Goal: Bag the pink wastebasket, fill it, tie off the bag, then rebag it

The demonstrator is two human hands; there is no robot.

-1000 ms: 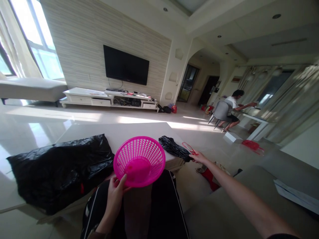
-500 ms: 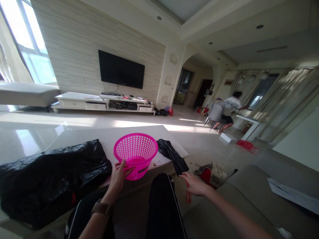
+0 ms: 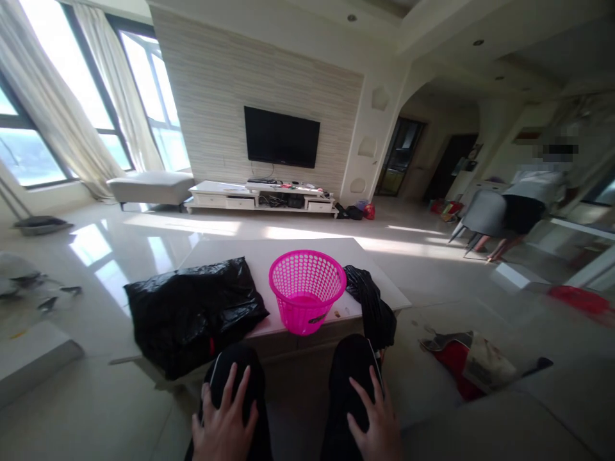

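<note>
My left hand [image 3: 225, 419] rests open on my left knee, fingers spread over the black trousers. My right hand [image 3: 373, 416] lies likewise on the right knee, holding nothing. Beyond my knees, a pink perforated plastic basket [image 3: 303, 314] stands upright near the front edge of a low white table [image 3: 331, 246]. To its left lies a large black plastic bag [image 3: 192, 314] with a bit of red on it. On its right a bunched black plastic bag [image 3: 372, 301] hangs over the table's edge.
A red and beige bag [image 3: 471, 365] lies on the floor at the right. Past the table are a low TV cabinet [image 3: 221, 192] and a wall TV [image 3: 282, 136]. Another person [image 3: 533, 192] is at the far right, beside a grey chair [image 3: 483, 211]. A grey bench [image 3: 151, 187] stands by the windows.
My left hand has let go of the basket and my right hand has left the black bag; both now lie on my knees. My view has swung left. The other person has risen from sitting.
</note>
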